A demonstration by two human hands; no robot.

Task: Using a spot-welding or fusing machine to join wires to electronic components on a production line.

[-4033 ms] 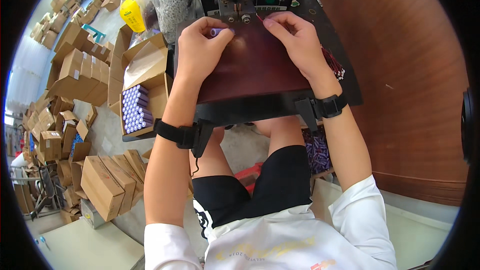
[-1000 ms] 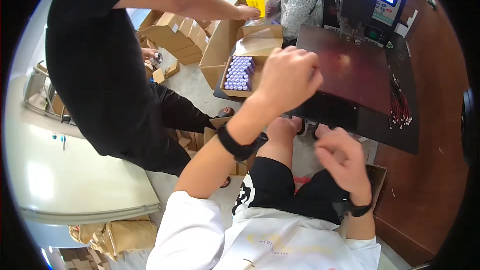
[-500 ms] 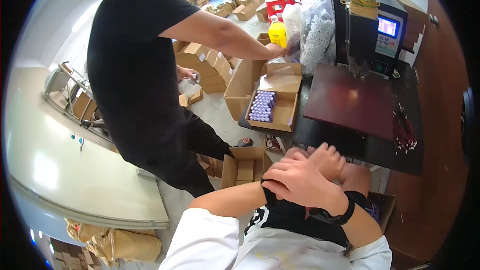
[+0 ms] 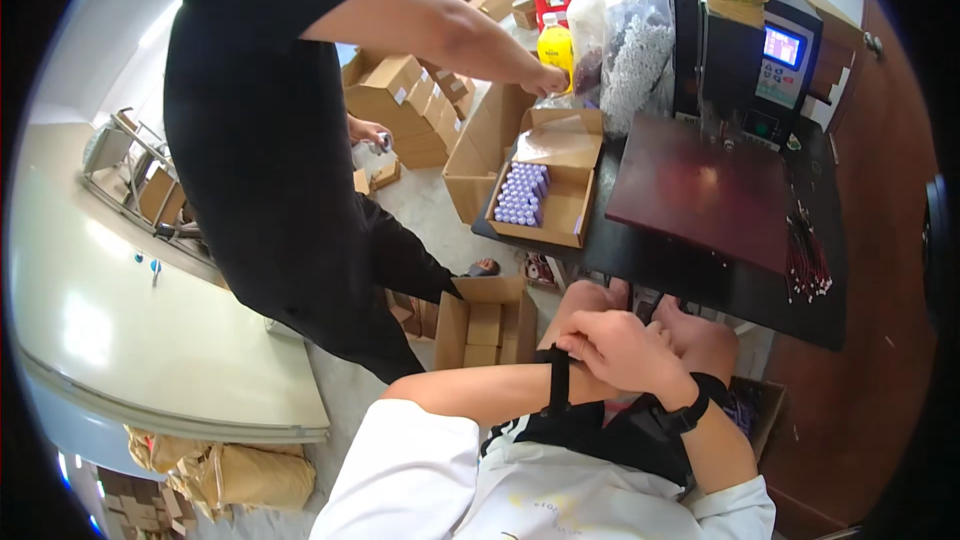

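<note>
My left forearm reaches across my lap, with a black wrist strap (image 4: 559, 385) around the wrist. My right hand (image 4: 625, 348) lies over the left wrist, its bent thumb and fingers closed at the strap's upper end. Most of my left hand (image 4: 660, 332) is hidden beneath it; only a bit of its fingers shows, so their pose is unclear. A dark band with a black device (image 4: 685, 412) sits on my right wrist. Beyond my knees, a cardboard box (image 4: 568, 208) holding several purple cylindrical cells (image 4: 521, 194) stands on the black table (image 4: 640, 265).
A black machine (image 4: 735, 50) with a lit screen stands behind a dark red plate (image 4: 700, 195). Red-black wires (image 4: 806, 258) lie at the table's right. A co-worker in black (image 4: 265, 140) reaches toward a yellow bottle (image 4: 555, 45). An open carton (image 4: 487, 325) stands by my left leg.
My hands have lowered slightly, and the left hand has slid further under the right. The strap now stands out at the wrist. The co-worker's reaching hand has shifted a little left and up.
</note>
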